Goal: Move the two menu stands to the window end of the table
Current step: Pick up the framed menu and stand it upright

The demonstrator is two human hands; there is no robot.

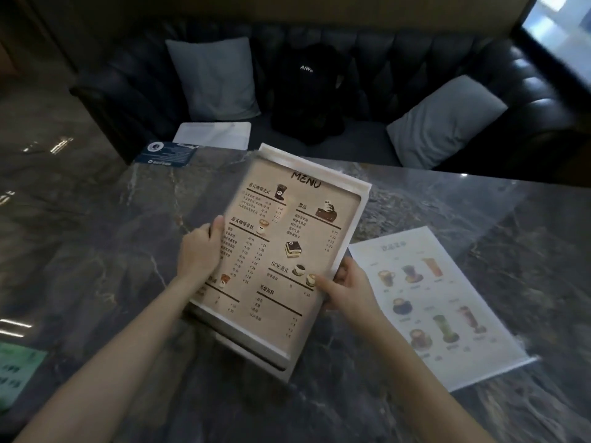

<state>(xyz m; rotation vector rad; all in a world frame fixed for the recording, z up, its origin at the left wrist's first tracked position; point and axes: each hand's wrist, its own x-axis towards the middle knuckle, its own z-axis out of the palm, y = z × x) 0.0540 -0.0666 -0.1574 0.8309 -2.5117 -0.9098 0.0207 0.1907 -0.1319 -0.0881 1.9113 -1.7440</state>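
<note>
A beige menu stand [287, 238] headed "MENU", in a clear white-edged frame, is held tilted above the dark marble table [96, 251]. My left hand [200, 251] grips its left edge and my right hand [347, 287] grips its right edge, thumb on the front. A second menu stand [438, 302], white with pictures of drinks, lies flat on the table just to the right of my right hand. The window [563, 30] shows at the top right corner.
A dark blue card [166, 154] sits at the table's far left edge and a green card [17, 375] at the near left edge. Behind the table runs a dark sofa [399, 52] with two grey cushions, a black bag [308, 91] and a white sheet [212, 135].
</note>
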